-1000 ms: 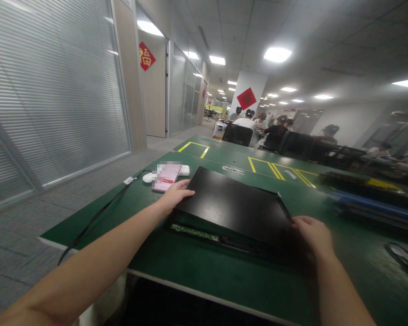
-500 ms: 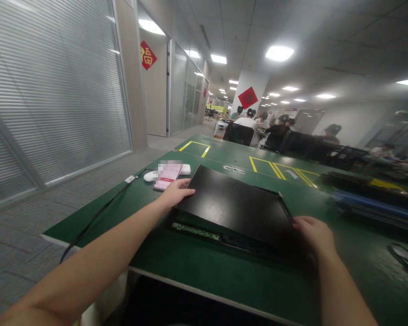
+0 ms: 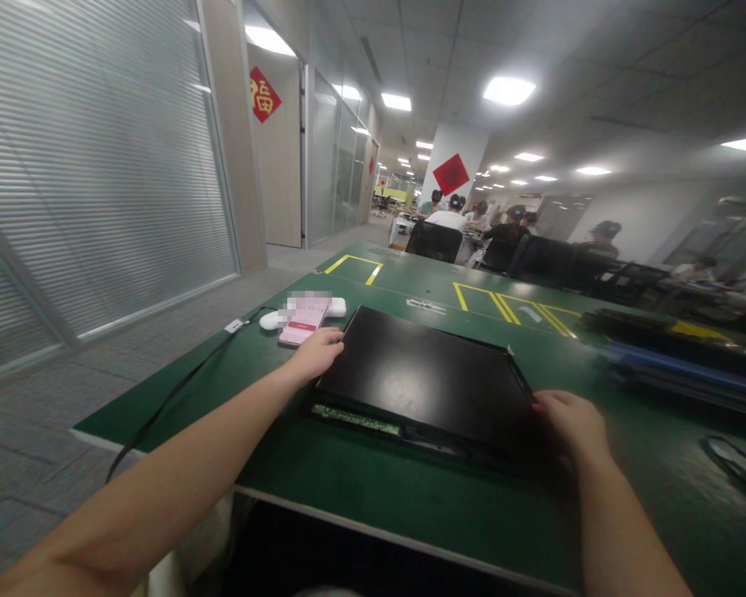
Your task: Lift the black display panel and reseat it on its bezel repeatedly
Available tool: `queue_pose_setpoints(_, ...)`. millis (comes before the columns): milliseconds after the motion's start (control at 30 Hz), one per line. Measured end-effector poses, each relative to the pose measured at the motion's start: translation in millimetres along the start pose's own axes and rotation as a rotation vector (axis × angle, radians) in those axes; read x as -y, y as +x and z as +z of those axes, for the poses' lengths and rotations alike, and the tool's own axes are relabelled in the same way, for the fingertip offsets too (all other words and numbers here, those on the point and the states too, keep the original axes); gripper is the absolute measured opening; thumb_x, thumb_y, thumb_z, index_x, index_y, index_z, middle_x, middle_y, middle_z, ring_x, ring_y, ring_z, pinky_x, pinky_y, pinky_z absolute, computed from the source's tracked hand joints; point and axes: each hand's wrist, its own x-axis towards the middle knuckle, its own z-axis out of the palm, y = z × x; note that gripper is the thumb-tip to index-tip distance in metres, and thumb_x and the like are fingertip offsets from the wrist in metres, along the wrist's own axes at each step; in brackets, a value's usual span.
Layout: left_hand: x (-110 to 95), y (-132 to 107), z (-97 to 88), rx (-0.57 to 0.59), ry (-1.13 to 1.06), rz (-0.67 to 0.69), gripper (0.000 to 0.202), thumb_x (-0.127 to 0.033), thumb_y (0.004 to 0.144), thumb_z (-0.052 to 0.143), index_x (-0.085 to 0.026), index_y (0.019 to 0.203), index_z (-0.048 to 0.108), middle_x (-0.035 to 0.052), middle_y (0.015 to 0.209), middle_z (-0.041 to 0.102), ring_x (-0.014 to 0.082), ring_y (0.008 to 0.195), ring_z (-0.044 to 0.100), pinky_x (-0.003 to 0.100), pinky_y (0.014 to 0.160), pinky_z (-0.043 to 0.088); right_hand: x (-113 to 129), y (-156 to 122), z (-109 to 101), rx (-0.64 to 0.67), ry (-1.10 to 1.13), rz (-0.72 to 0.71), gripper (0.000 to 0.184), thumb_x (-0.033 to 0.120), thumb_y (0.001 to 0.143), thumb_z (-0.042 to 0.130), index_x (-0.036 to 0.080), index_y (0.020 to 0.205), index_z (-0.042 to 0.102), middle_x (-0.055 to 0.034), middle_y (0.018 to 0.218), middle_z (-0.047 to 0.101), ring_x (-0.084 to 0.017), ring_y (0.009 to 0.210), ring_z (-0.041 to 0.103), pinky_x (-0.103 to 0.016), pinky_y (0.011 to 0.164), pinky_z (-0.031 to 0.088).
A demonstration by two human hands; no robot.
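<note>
A flat black screen panel lies on the green table in front of me. Along its near side runs a dark frame with a narrow green circuit board at the left. My left hand holds the panel's far left edge, fingers closed at the rim. At the right edge, my right hand is closed around the side, its fingertips partly hidden. Just beyond my left hand rest a phone with a pink screen and a white rounded object.
The green table bears yellow tape outlines. A black cable hangs over its left side. Dark and blue stacked items and a coiled cable lie at right. Several people sit at tables farther back.
The panel's left side and near edge have come down, so it lies flatter against the dark frame. My left hand has shifted slightly left; my right hand stays at the right edge.
</note>
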Motion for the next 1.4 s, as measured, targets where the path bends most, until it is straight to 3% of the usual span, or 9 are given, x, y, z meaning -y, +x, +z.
queue_pose_setpoints(367,14,3,9.7,0.045,0.342,-0.003,0.033,-0.028,0.076,0.056,-0.012,0.098,0.075,0.0147,0.133,0.055,0.0298,0.126,0.052,0.036,0.111,0.036,2,-1,0,0.004,0.021,0.017,0.031,0.039,0.065,0.056,0.022,0.083,0.075,-0.0062,0.081,0.075,-0.027,0.081,0.065,-0.034,0.065,0.043)
queue_pose_setpoints(633,12,0,10.0,0.041,0.361,0.001,0.033,-0.029,0.073,0.061,-0.012,0.099,0.072,0.0164,0.134,0.052,0.0304,0.130,0.047,0.037,0.113,0.034,2,1,2,0.012,-0.003,0.005,0.029,0.038,0.067,0.055,0.024,0.083,0.075,-0.0046,0.081,0.075,-0.027,0.087,0.065,-0.034,0.070,0.043)
queue_pose_setpoints(900,16,1,9.8,0.024,0.316,0.012,0.028,-0.029,0.071,0.063,-0.014,0.093,0.073,0.0145,0.130,0.054,0.0310,0.128,0.048,0.039,0.111,0.036,-8,8,4,0.017,0.013,0.017,0.031,0.039,0.066,0.057,0.023,0.085,0.075,-0.0058,0.082,0.075,-0.027,0.083,0.065,-0.034,0.065,0.044)
queue_pose_setpoints(1300,8,-5,6.7,0.069,0.367,0.031,0.031,-0.033,0.074,0.061,-0.012,0.094,0.073,0.0167,0.131,0.053,0.0342,0.128,0.048,0.039,0.112,0.035,0,2,1,0.001,-0.024,-0.029,0.028,0.037,0.065,0.056,0.023,0.078,0.076,-0.0062,0.077,0.074,-0.026,0.075,0.065,-0.033,0.060,0.044)
queue_pose_setpoints(1400,5,-9,6.2,0.092,0.397,0.074,0.040,-0.034,0.075,0.060,-0.012,0.107,0.070,0.0170,0.135,0.049,0.0341,0.130,0.046,0.040,0.113,0.034,-2,3,2,-0.007,-0.050,-0.058,0.028,0.038,0.065,0.056,0.023,0.078,0.077,-0.0061,0.080,0.075,-0.025,0.076,0.065,-0.033,0.062,0.045)
